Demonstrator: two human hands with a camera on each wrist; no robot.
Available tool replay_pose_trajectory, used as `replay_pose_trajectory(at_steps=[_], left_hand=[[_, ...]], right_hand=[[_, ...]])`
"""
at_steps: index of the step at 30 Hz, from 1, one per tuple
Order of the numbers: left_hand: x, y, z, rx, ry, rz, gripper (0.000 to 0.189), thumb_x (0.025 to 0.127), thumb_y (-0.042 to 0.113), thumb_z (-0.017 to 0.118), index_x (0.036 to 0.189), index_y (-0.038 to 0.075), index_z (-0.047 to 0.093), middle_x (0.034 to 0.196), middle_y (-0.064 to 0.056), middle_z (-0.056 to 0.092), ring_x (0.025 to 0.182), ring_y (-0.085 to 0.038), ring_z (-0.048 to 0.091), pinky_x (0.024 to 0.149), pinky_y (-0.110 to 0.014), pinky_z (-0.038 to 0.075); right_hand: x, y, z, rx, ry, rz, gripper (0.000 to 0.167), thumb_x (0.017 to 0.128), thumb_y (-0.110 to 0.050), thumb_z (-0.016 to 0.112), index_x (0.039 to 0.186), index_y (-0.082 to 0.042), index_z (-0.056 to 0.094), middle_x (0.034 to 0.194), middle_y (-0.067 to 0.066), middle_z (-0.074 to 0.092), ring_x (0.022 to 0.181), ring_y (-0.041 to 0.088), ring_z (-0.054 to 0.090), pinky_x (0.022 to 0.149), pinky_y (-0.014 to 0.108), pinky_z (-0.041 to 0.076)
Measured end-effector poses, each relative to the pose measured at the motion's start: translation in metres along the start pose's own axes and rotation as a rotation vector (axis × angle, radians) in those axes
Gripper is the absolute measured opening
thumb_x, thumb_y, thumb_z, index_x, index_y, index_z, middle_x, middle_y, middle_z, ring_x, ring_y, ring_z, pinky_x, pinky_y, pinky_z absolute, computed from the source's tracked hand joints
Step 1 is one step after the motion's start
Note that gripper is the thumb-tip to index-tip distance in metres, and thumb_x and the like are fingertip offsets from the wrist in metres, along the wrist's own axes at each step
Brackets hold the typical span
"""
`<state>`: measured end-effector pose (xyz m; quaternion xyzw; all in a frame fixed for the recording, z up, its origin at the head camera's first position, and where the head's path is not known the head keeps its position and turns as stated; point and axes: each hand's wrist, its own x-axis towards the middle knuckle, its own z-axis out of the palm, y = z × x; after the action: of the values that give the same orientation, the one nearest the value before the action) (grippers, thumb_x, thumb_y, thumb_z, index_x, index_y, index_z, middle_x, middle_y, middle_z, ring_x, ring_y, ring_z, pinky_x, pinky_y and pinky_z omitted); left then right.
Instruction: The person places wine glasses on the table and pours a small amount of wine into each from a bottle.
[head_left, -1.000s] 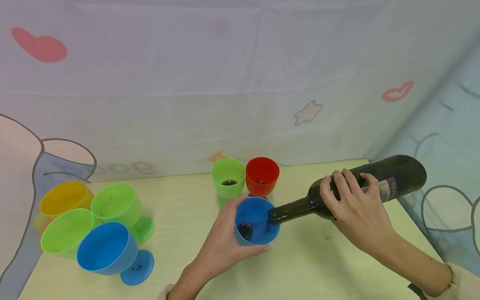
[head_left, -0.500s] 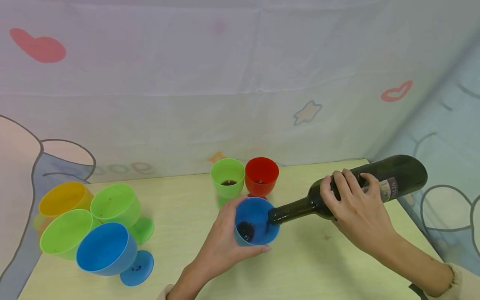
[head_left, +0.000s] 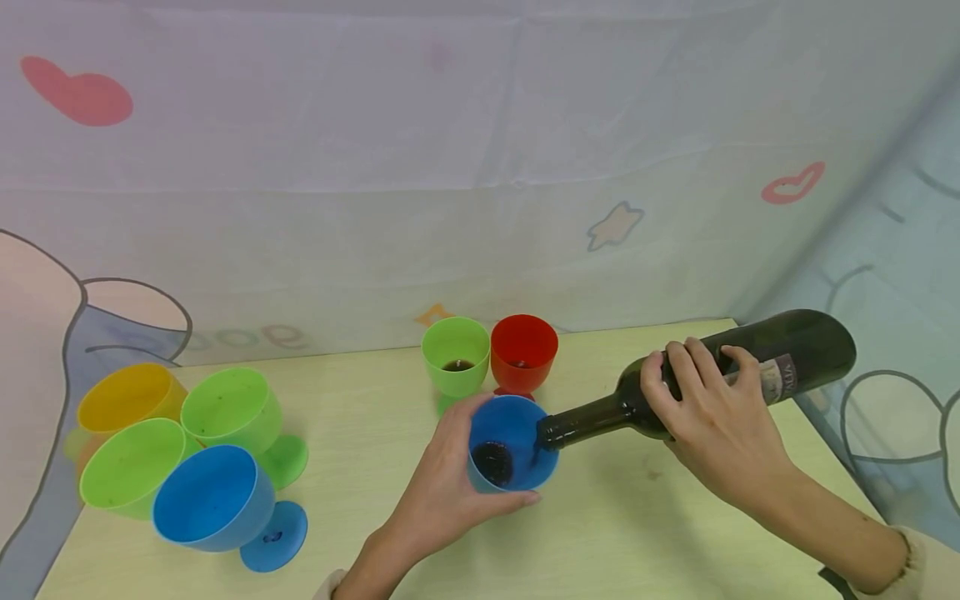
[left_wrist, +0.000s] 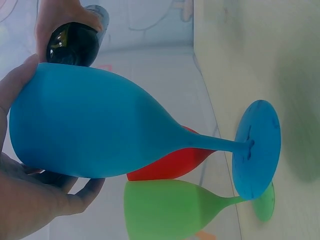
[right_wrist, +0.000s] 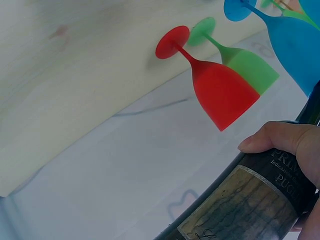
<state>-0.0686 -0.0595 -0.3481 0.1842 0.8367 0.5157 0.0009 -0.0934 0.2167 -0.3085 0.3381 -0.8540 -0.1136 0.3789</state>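
Note:
My left hand (head_left: 457, 483) grips the bowl of a blue goblet (left_wrist: 90, 120) from the left, its fingers and thumb curled round the side. In the left wrist view the goblet's stem and round foot show close over the table. My right hand (head_left: 712, 417) holds a dark green wine bottle (head_left: 795, 350) by its body, tilted with the neck pointing left and down. The bottle's mouth overlaps the goblet's right rim in the head view. A thin dark stream runs down the inner wall, and dark liquid (head_left: 492, 463) lies at the bottom.
Behind the held goblet stand a green goblet (head_left: 456, 342) and a red goblet (head_left: 525, 350), both with some dark liquid. At the left are a yellow goblet (head_left: 131, 396), two green ones and another blue goblet (head_left: 213, 500). A printed cloth (head_left: 420, 167) hangs along the table's back edge.
The dark pool in the held blue goblet has grown wider. Both hands, the bottle and the other goblets stay nearly where they were.

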Motion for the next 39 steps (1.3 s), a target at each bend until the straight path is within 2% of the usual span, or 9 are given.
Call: replay_pose_trajectory(at_steps=[6,17,27,39], left_hand=[[-0.0005,-0.0006,0.0001,0.006,-0.002,0.009,0.087,0.064,0.034,0.083,0.133,0.014,0.035,0.128,-0.003,0.041,0.117,-0.024,0.038,0.082,-0.044,0.046],[-0.0010,-0.0011,0.0007,-0.001,0.008,0.010,0.088,0.062,0.034,0.083,0.133,0.015,0.035,0.128,-0.001,0.042,0.117,-0.023,0.038,0.082,-0.044,0.046],[-0.0012,-0.0009,0.0004,0.001,0.002,0.000,0.089,0.062,0.032,0.084,0.133,0.015,0.034,0.128,0.001,0.041,0.117,-0.021,0.038,0.084,-0.043,0.046],[-0.0007,-0.0032,-0.0006,-0.002,0.020,0.002,0.088,0.062,0.033,0.084,0.133,0.013,0.036,0.126,0.001,0.043,0.115,-0.021,0.040,0.081,-0.041,0.047]], right_hand=[[0.0003,0.0000,-0.0004,-0.004,0.010,-0.003,0.065,0.047,-0.006,0.076,0.104,0.008,0.048,0.093,0.029,0.050,0.085,0.043,0.050,0.068,0.063,0.039],[0.0005,-0.0003,-0.0009,-0.004,-0.020,-0.007,0.064,0.049,-0.008,0.077,0.104,0.008,0.049,0.094,0.029,0.050,0.086,0.043,0.050,0.068,0.064,0.039],[0.0008,-0.0006,0.0001,-0.003,-0.005,-0.006,0.061,0.050,-0.005,0.075,0.104,0.009,0.049,0.093,0.029,0.049,0.084,0.043,0.050,0.067,0.063,0.039],[-0.0021,-0.0039,0.0033,0.023,-0.040,0.035,0.074,0.041,-0.018,0.084,0.102,0.007,0.049,0.094,0.027,0.051,0.085,0.041,0.051,0.066,0.061,0.041]])
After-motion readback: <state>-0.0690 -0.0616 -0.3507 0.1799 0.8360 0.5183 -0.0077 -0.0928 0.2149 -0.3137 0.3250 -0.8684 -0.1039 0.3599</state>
